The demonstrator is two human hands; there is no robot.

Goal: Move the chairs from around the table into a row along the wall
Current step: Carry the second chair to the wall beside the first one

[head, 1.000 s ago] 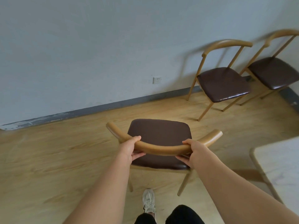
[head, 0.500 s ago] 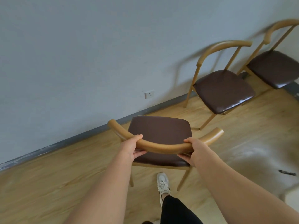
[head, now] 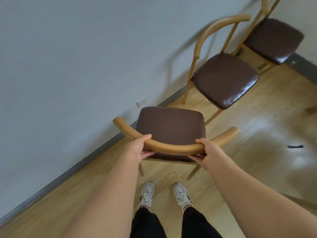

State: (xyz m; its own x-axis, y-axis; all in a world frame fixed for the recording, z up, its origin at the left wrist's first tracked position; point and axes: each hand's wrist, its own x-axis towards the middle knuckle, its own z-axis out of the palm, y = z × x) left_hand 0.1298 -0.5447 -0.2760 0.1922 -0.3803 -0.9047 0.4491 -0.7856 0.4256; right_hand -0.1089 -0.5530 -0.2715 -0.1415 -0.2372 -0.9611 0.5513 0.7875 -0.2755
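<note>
Near the wall (head: 68,57), just short of the grey baseboard | held chair (head: 169,127): brown seat faces wall | left hand (head: 137,150) and right hand (head: 208,152): fingers wrapped round its curved wooden backrest (head: 171,147) | two more chairs (head: 224,78) (head: 274,38) lined along wall at right | white shoes (head: 147,194) on wood floor (head: 248,169) behind chair

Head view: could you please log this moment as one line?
left hand: grips backrest | right hand: grips backrest | held chair: near wall | two chairs already along wall
</note>
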